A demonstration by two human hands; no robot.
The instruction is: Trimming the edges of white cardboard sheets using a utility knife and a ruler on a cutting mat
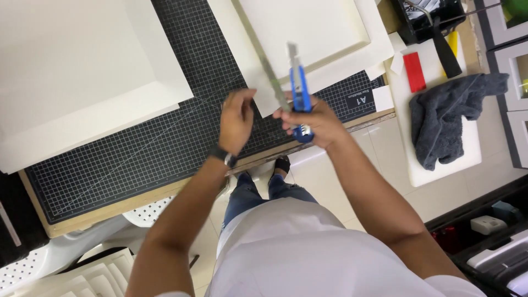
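Blue knife (300, 91) sits gripped in the right hand (313, 121), blade pointing away over the white board (308, 33) at the edge of the black mat (137, 148). Beside it a metal ruler (269, 71) lies along the board's frame. Left hand (236, 118) has its fingers curled, fingertips near the ruler's near end; whether they touch it I cannot tell. A grey towel (445, 121) lies well to the right.

A dark grey towel (448, 118) lies crumpled on a white board (440, 170) at the right. Beyond it rest a red block (414, 71) and a black-handled tool (445, 52). A white perforated chair (148, 212) stands near left, below the bench (110, 212).
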